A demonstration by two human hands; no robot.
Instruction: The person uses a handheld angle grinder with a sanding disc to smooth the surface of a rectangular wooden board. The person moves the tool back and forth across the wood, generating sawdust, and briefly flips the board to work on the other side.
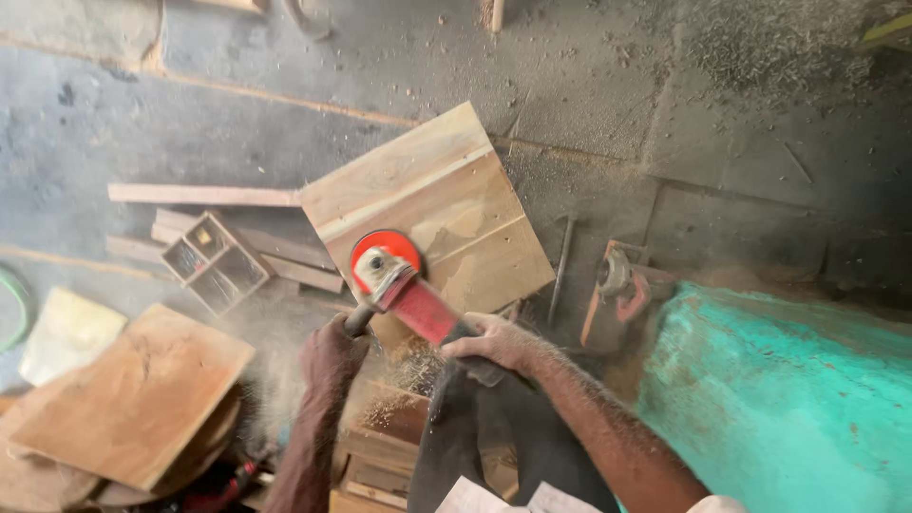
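Grinder [408, 294] with red body and round red disc, sitting on the lower edge of a pale wood panel [432, 214] lying on the dusty concrete floor [589, 85]. Left hand [332, 353] wrapped tight round the side handle, right hand [494, 344] clamped on the rear body, fingers mostly tucked under. Sawdust haze blurring everything below the hands. Small wooden box with compartments [214, 261] off to the left. Another board [133, 399] lower left, partly cut off. Teal surface [788, 389] on the right, hard to identify.
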